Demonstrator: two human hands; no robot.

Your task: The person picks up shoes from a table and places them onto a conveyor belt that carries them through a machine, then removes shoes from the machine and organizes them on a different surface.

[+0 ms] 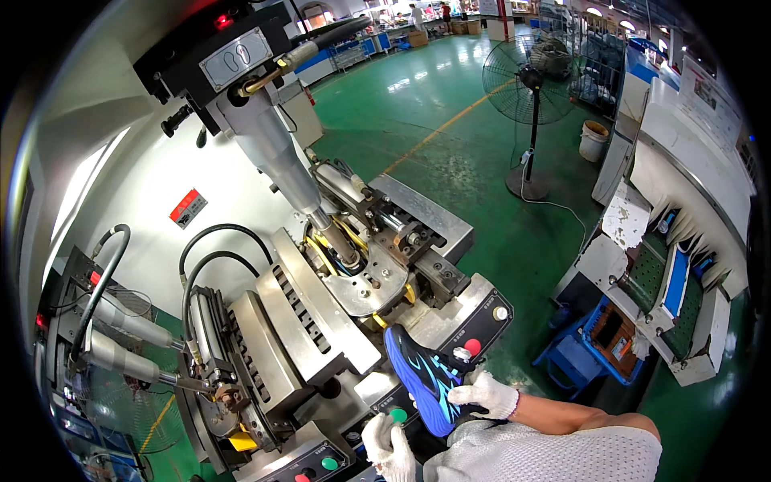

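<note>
My right hand point(486, 395), in a white knit glove, is closed on a sneaker point(422, 376) at its heel end. The sneaker is black with light-blue and white marks and a blue-violet sole, and its toe points up toward the press. My left hand point(389, 447), gloved the same way, is loosely curled with thumb and fingers apart and nothing seen in it. It is just below a green button point(398, 415) on the machine's front panel. Beyond the toe is the press's metal clamp plate point(371, 287), under a thick ram point(277, 157).
A red button point(472, 347) and a white knob point(499, 313) sit right of the shoe. Another press station point(269, 369) stands at left. On the right is a white machine point(687, 185) with a slotted curtain, beside a blue crate point(590, 353). Farther off stands a fan point(530, 76).
</note>
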